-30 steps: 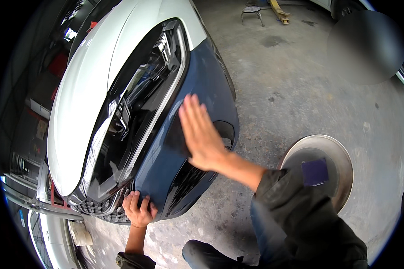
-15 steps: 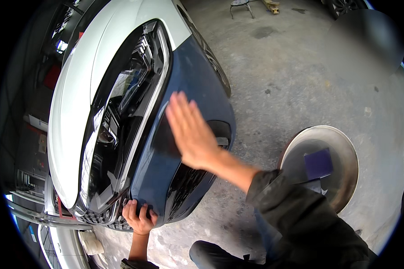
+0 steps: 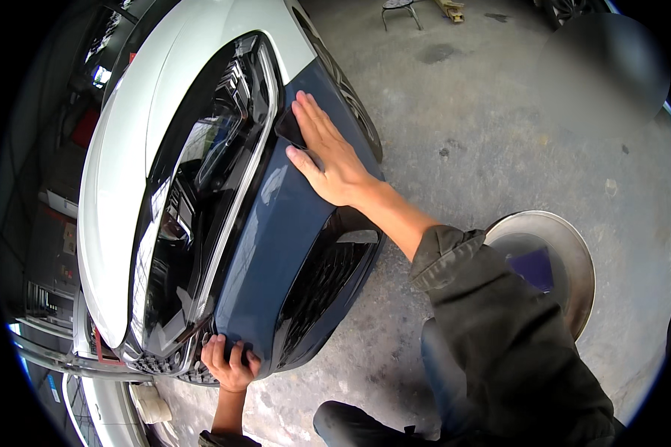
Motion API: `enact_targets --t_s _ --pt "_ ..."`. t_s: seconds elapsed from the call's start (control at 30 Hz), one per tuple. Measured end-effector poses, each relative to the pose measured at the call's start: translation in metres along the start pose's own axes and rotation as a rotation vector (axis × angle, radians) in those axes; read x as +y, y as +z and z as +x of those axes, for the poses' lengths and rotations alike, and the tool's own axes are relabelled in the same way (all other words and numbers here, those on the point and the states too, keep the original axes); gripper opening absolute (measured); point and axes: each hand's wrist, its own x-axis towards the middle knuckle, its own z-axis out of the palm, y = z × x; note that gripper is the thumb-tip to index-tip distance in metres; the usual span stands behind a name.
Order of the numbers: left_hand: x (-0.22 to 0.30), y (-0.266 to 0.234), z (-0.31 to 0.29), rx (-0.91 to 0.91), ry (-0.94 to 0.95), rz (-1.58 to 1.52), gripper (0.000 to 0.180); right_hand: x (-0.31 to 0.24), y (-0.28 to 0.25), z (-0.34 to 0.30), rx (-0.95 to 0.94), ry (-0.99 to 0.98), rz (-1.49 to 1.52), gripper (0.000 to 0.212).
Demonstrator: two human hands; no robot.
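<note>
A car's blue-grey front bumper [image 3: 265,242] runs beside a long headlight [image 3: 201,186]. My right hand [image 3: 332,160] lies flat on the bumper's upper part, just below the headlight's far end. Under it is a dark sheet, seemingly sandpaper [image 3: 290,128], that sticks out between thumb and fingers and is pressed to the surface; the rest is hidden by the palm. At the bumper's near end my left hand [image 3: 230,363] has its fingers curled over the edge by the grille, gripping it.
To the right on the concrete floor stands a round metal basin [image 3: 585,268] holding a purple sheet [image 3: 533,268], partly covered by my sleeve. The white hood [image 3: 123,156] lies left of the headlight. A stool [image 3: 399,6] stands far off. A white bucket [image 3: 150,402] is at lower left.
My right hand has slid up and away along the bumper with the dark sheet, toward the headlight's far end. The left hand keeps its place at the edge.
</note>
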Motion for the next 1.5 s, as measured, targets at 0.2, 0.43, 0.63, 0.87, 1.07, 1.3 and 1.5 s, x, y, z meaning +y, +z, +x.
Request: enact_targets --t_s 0.2,0.43,0.63,0.87,1.07,1.3,1.5 --pt "0.0 -0.004 0.0 0.003 0.0 0.004 0.034 -0.007 -0.003 -0.035 -0.149 -0.095 -0.16 0.074" --pt "-0.001 -0.005 -0.008 -0.032 -0.008 -0.001 0.039 -0.027 0.024 -0.031 0.091 -0.02 -0.177 0.081" --pt "0.001 -0.002 -0.004 -0.027 -0.011 -0.019 0.039 -0.006 -0.025 -0.021 -0.173 -0.235 -0.448 0.084" --pt "0.0 0.0 0.001 0.02 -0.019 -0.013 0.031 0.0 -0.038 0.009 -0.234 -0.288 -0.572 0.073" --pt "0.0 -0.003 -0.004 -0.03 -0.015 -0.049 0.039 -0.003 -0.046 0.018 -0.28 -0.231 -0.58 0.083" --pt "0.002 -0.003 0.001 -0.004 -0.003 -0.042 0.038 -0.03 -0.039 -0.002 -0.23 -0.198 -0.566 0.076" --pt "0.005 -0.005 0.004 0.021 -0.038 -0.017 0.033 -0.082 -0.054 -0.051 -0.345 -0.13 -0.38 0.06"
